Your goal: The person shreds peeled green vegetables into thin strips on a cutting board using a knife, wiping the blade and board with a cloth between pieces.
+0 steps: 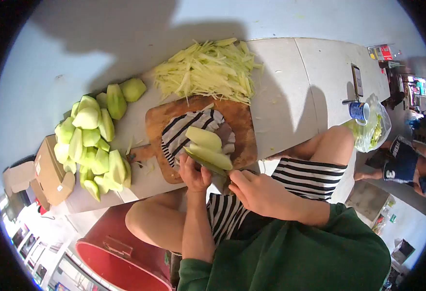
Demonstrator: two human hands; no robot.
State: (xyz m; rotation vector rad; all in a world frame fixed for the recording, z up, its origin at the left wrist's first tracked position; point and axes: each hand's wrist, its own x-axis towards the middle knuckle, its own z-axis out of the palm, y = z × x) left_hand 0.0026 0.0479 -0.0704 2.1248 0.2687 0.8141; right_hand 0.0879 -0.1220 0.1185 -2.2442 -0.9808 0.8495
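My right hand (257,193) is closed round the handle of a knife (207,164), whose blade reaches left toward my other hand. With curled fingers, my left hand (195,174) grips the lower piece of peeled green fruit (215,157), which looks like green mango. The blade lies along the near side of that piece. Just beyond it, another pale fruit piece (204,137) rests on a black-and-white striped cloth (181,127). The cloth is spread on a wooden cutting board (244,138). My left fingertips are partly hidden by the fruit and blade.
Shredded fruit (208,70) is heaped beyond the board. Several peeled fruits (89,140) are piled at left, near a cardboard box (55,169). A red bin (121,252) stands below. At right are a blue mug (358,111), plastic bag (375,128), phone (357,80) and another person (407,162).
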